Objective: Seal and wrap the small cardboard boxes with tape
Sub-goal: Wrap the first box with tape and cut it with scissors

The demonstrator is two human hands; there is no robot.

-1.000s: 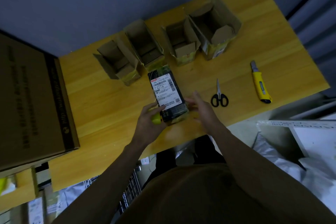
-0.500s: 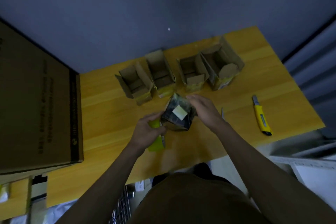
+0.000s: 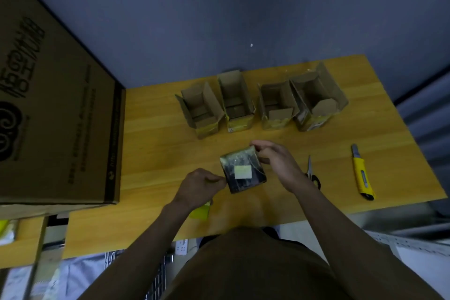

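A small box wrapped in dark tape [image 3: 243,172] stands on the wooden table [image 3: 158,153], a pale square label on its upward face. My right hand [image 3: 275,158] grips its far right corner with curled fingers. My left hand [image 3: 199,185] is curled beside the box's left edge, thumb and fingertips pinched together next to it. A yellow-green tape roll [image 3: 201,212] sticks out from under that hand, mostly hidden. Behind, several small cardboard boxes stand in a row with flaps up, from the leftmost open box [image 3: 202,109] to the rightmost open box [image 3: 316,100].
Black-handled scissors [image 3: 313,175] lie just right of my right wrist. A yellow utility knife [image 3: 362,175] lies further right near the table's edge. A large cardboard carton [image 3: 56,109] fills the left side. A grey wall backs the table.
The wrapped box was turned from lying flat, long label up, to standing on end. My right hand moved to its far corner; my left hand and the tape roll shifted to its left edge.
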